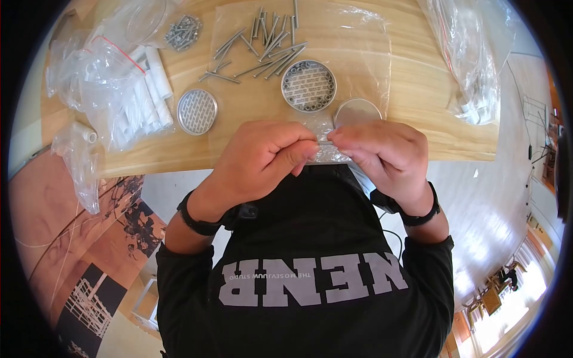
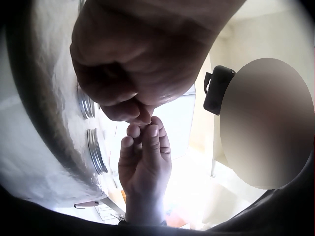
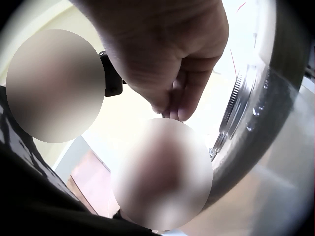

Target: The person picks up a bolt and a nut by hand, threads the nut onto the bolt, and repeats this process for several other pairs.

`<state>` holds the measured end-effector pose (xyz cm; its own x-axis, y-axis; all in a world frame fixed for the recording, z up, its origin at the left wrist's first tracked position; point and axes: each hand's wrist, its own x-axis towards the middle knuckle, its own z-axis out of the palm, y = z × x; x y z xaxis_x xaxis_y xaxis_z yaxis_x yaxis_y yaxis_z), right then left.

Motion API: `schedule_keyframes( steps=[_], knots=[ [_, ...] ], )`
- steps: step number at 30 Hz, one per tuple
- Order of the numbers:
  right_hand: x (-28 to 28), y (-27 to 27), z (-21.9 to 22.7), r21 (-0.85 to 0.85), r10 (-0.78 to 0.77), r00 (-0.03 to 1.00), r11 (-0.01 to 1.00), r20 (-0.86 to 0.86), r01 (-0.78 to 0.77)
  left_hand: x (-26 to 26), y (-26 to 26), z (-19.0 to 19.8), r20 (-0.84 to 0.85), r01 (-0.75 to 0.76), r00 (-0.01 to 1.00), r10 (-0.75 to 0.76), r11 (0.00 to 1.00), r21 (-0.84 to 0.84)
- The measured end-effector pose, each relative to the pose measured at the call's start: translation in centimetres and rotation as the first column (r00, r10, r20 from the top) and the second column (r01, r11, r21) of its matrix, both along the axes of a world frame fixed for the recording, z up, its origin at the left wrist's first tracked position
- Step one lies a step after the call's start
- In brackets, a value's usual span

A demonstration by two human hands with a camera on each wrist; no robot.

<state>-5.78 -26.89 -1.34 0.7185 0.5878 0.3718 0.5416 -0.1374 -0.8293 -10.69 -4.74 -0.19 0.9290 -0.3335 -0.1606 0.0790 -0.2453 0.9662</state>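
Daylight glares in through a bright white window (image 1: 510, 316), off on the person's far right, and a brown wooden chair (image 1: 492, 300) stands close to it. A glossy pale-grey floor (image 1: 465, 209) runs beside the light wooden table with streaky grain (image 1: 430, 134). Over on the left spreads a pinkish-brown surface with dark leafy shapes (image 1: 107, 232); wall or floor, I can't tell. Next to it sits a black panel with white line drawing (image 1: 89, 298). A plain cream wall (image 2: 268, 39) looks washed out by the light.
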Motion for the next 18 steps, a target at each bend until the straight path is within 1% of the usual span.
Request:
schedule_keyframes(
  steps=[1, 2, 4, 5, 7, 8, 10, 11, 13, 14, 16, 17, 18],
  knots=[
    [0.16, 0.00, 0.01, 0.015, 0.024, 0.999, 1.000, 0.036, -0.025, 0.00, -0.04, 0.00, 0.013, -0.005, 1.000, 0.005, 1.000, 0.006],
    [-0.02, 0.02, 0.05, 0.015, 0.024, 0.999, 1.000, 0.036, -0.025, 0.02, -0.06, 0.04, 0.013, -0.005, 1.000, 0.005, 1.000, 0.006],
    [-0.55, 0.11, 0.17, -0.007, -0.048, 0.998, 0.999, -0.028, 0.047, 0.08, -0.09, 0.21, 0.008, 0.000, 1.000, 0.000, 1.000, -0.018],
    [-0.49, 0.10, 0.11, -0.007, -0.047, 0.998, 0.999, -0.028, 0.047, 0.12, -0.13, 0.29, 0.008, -0.001, 1.000, 0.001, 1.000, -0.017],
    [-0.22, 0.02, -0.04, 0.035, 0.027, 0.999, 0.999, -0.039, -0.026, 0.29, -0.23, 0.40, 0.086, 0.032, 0.996, -0.036, 0.998, 0.047],
    [-0.14, 0.06, 0.06, 0.036, 0.029, 0.999, 0.999, -0.039, -0.028, 0.26, -0.19, 0.25, 0.086, 0.031, 0.996, -0.035, 0.998, 0.047],
    [-0.03, 0.07, 0.37, -0.042, 0.004, 1.000, 0.999, -0.022, -0.005, 0.11, -0.16, -0.18, 0.129, 0.021, 0.991, -0.024, 0.999, 0.030],
    [-0.12, 0.10, 0.26, -0.043, 0.001, 1.000, 0.999, -0.022, -0.002, 0.05, -0.17, -0.14, 0.129, 0.024, 0.991, -0.027, 0.999, 0.028],
    [-0.20, 0.22, -0.05, -0.034, 0.018, 0.999, 0.999, -0.039, -0.019, -0.03, -0.19, 0.00, 0.014, -0.030, 0.999, 0.030, 0.999, -0.013],
    [-0.19, 0.19, 0.03, -0.033, 0.018, 0.999, 0.999, -0.039, -0.020, -0.04, -0.16, -0.14, 0.014, -0.030, 0.999, 0.030, 0.999, -0.013],
    [-0.10, 0.05, 0.30, -0.033, 0.039, 0.996, 0.999, -0.084, -0.041, -0.10, -0.12, -0.55, 0.112, -0.011, 0.994, 0.010, 1.000, 0.002],
    [-0.09, -0.01, 0.38, -0.033, 0.040, 0.996, 0.999, -0.085, -0.043, -0.14, -0.13, -0.54, 0.111, -0.012, 0.994, 0.012, 1.000, 0.002],
    [-0.08, -0.05, 0.45, -0.046, 0.049, 0.991, 0.997, -0.128, -0.055, -0.15, -0.14, -0.54, 0.105, -0.024, 0.994, 0.025, 1.000, -0.008]
  ],
)
